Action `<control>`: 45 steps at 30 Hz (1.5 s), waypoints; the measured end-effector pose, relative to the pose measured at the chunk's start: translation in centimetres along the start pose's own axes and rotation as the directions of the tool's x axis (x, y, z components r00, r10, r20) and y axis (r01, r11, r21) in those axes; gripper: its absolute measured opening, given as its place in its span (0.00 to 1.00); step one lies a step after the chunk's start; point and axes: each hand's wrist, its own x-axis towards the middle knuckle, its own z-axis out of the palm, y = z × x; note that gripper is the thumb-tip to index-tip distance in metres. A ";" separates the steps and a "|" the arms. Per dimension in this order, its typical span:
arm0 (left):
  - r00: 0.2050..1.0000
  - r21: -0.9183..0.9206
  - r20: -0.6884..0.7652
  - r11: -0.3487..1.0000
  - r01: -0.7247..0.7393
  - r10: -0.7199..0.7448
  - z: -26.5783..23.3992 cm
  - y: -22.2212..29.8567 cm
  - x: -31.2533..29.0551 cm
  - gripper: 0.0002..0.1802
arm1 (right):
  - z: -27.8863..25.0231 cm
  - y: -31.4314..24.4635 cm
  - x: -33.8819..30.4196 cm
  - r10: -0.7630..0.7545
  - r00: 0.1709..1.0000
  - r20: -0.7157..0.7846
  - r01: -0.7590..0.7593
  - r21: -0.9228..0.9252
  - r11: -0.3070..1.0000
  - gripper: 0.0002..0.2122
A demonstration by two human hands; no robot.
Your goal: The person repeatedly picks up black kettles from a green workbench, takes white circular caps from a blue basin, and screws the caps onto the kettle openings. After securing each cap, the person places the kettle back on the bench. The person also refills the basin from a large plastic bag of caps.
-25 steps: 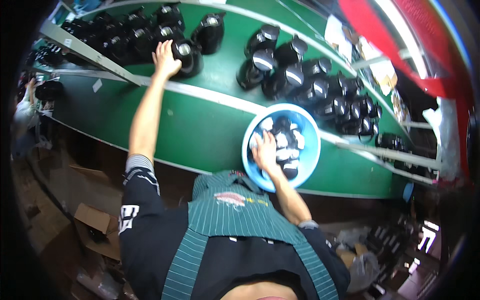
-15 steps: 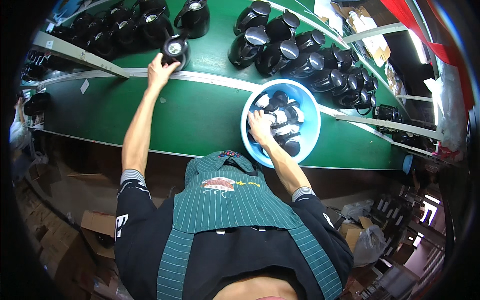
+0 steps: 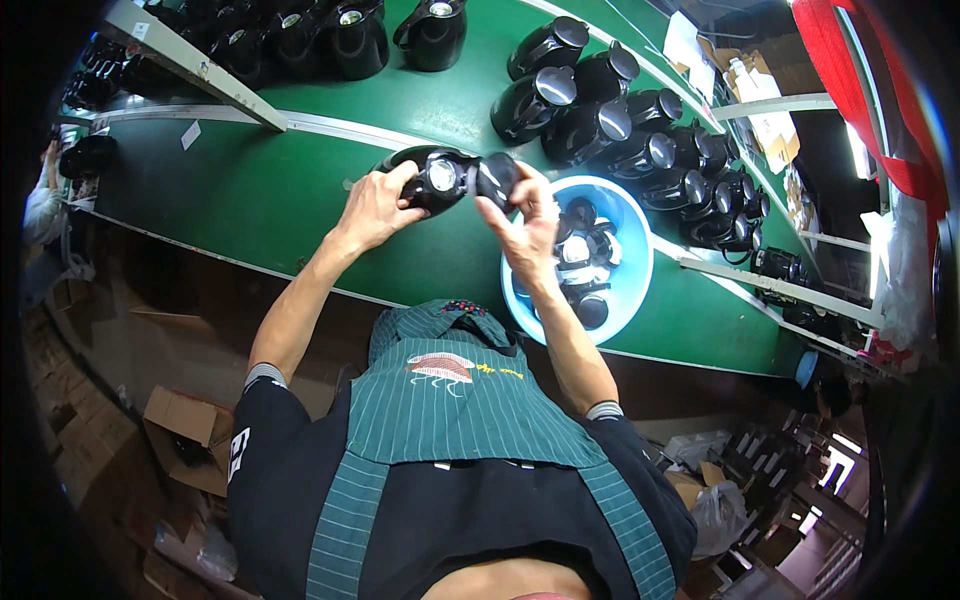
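Note:
My left hand [image 3: 372, 210] is wrapped around a black thermos jug [image 3: 450, 196], tilted a little above the green bench, with its open silvery mouth showing. Close to that mouth, my right hand [image 3: 528, 220] grips a black lid [image 3: 495, 182] by its side. A small gap, or at most slight contact, lies between lid and jug; I cannot tell which. Below my right hand stands a light blue basin [image 3: 642, 255] that holds several black-and-white lids [image 3: 590, 250].
Several lidded black jugs [image 3: 600, 125] stand at the back right of the green bench [image 3: 240, 190]. Several lidless jugs [image 3: 358, 45] stand at the back left. Metal bars [image 3: 205, 70] cross the bench on both sides. Cardboard boxes [image 3: 185, 425] lie below at left.
My left hand has brought the jug from the back row toward me and to the right. Out of the basin, my right hand has lifted a lid and moved it to the jug's mouth.

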 end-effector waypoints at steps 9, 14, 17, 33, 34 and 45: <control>0.991 0.192 0.036 0.972 -0.136 0.132 -0.2 1.7 -0.8 0.20 | 0.0 -1.4 1.8 0.025 0.829 0.559 0.277 -0.450 0.849 0.46; 0.983 0.282 0.092 0.943 -0.176 0.156 0.0 1.4 -0.4 0.23 | -0.9 -1.6 3.0 -0.212 0.722 0.659 0.577 -0.403 0.711 0.41; 0.983 0.326 0.095 0.928 -0.181 0.158 0.6 1.4 -0.5 0.22 | -0.1 -1.4 2.5 0.440 0.779 0.446 -0.315 -0.328 0.891 0.37; 0.977 0.364 0.020 0.908 -0.207 0.214 2.7 1.4 -1.0 0.18 | -1.2 1.7 2.1 0.780 0.502 0.374 -0.727 -0.306 0.615 0.37; 0.980 0.345 0.017 0.919 -0.191 0.198 2.7 1.5 -1.1 0.21 | -1.6 1.6 1.6 0.705 0.597 0.382 -0.558 -0.435 0.707 0.38; 0.960 0.464 -0.050 0.857 -0.222 0.276 5.4 1.9 -1.3 0.06 | 0.4 1.9 -1.2 0.453 0.837 0.306 -0.386 -0.256 0.886 0.35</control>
